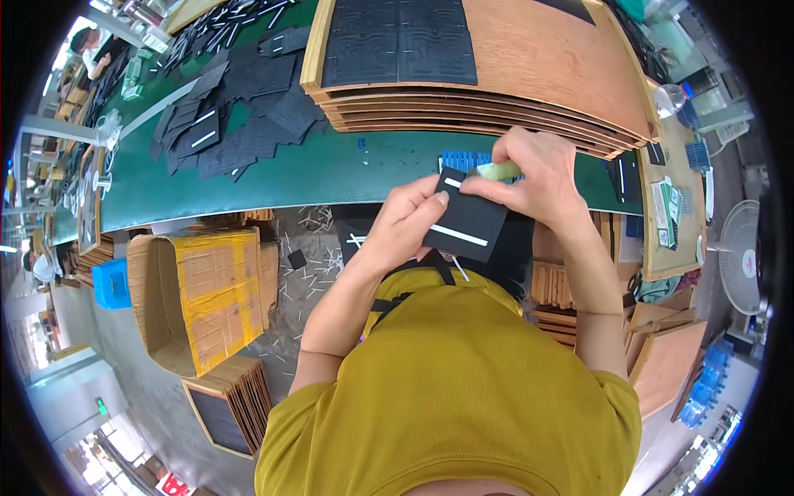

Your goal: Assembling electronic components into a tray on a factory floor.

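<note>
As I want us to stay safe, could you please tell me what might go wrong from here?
The green-handled tool in the right hand points toward the left hand, so a slip might hurt it. The black sheet reaches past the table's front edge and might drop if released.

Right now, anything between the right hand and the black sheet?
Only the green tool in the right hand, its tip near the top of the black sheet. The left hand grips the sheet's left side. Nothing else visible blocks the way.
</note>
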`<state>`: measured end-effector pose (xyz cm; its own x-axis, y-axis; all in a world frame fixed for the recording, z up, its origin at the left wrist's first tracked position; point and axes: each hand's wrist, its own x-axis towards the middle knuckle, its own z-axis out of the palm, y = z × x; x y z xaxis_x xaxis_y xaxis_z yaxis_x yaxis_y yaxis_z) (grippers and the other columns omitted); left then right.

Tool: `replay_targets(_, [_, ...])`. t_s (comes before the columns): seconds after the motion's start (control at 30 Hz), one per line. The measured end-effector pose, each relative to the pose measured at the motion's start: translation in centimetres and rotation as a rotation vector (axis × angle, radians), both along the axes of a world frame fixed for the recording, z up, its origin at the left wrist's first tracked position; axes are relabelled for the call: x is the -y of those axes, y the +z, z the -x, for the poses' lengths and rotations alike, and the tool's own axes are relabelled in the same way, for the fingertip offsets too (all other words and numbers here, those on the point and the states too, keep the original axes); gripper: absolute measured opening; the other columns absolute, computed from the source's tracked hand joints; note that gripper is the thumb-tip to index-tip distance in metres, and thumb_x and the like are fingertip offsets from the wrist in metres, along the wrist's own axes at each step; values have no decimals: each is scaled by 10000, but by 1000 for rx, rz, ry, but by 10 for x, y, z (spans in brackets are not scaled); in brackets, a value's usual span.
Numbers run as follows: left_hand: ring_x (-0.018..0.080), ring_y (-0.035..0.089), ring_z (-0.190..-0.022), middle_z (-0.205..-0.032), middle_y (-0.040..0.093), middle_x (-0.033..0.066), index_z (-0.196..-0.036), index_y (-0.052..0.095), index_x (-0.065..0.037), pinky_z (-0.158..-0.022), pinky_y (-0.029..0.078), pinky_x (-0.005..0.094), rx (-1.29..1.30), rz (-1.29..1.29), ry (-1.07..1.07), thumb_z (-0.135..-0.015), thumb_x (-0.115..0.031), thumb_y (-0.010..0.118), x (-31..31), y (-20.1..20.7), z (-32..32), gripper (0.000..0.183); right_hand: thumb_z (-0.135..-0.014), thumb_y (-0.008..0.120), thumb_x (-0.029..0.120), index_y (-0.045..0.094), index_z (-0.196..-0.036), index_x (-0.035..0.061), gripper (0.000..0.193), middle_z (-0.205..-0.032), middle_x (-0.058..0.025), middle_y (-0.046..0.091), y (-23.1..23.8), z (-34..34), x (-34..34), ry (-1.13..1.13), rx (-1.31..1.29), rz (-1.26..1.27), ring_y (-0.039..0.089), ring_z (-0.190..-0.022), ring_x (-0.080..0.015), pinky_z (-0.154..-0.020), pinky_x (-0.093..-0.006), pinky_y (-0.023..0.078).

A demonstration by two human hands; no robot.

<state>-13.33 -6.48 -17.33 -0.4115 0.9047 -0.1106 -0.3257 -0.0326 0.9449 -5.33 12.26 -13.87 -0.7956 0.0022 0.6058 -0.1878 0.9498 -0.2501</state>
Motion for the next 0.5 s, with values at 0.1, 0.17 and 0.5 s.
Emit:
replay_targets(0.1, [51,519,-439,-665,605,36,-969,551,2,-329,335,166,0,48,59,-931,-167,380,-2,5,10,244,-528,819,404,487,-615,120,445,-531,2,477,-2,-13,4,82,-30,-5,486,-449,-184,-440,-295,352])
replay_targets(0.17, [35,435,-399,-657,579,14,-1023,562,22,-332,325,175,-13,70,114,-919,-154,410,-3,1,11,255,-526,817,411,472,-602,135,448,-533,6,471,-7,-14,9,125,-26,-5,469,-443,-160,-427,-284,318])
replay_targets(0.5, [133,612,-651,-891,628,102,-1043,541,40,-454,501,227,140,-115,337,-941,-162,425,18,-13,40,254,-540,784,457,535,-769,120,478,-665,-20,497,-31,-41,14,216,369,-20,529,-540,-189,-480,-291,360])
